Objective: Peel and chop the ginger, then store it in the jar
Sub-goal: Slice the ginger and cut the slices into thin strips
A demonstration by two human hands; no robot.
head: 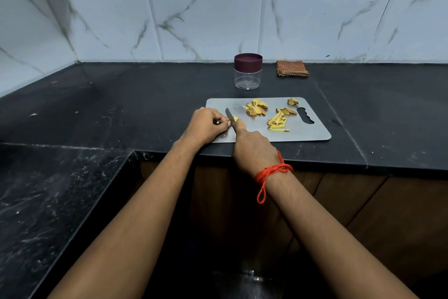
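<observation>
The ginger piece lies at the left end of the cutting board. It is small, looks firm and is probably slippery, so it is best pinched at its left end. The left hand pinches it there, and the right hand grips the knife. Strips and peels lie to its right. Behind them on the counter, the jar has its lid on.

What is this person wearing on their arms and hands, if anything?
Both forearms are bare, with no sleeves or gloves in view. The right hand has a red thread wound round its wrist, a loose loop hanging. The left hand and wrist wear nothing visible.
</observation>
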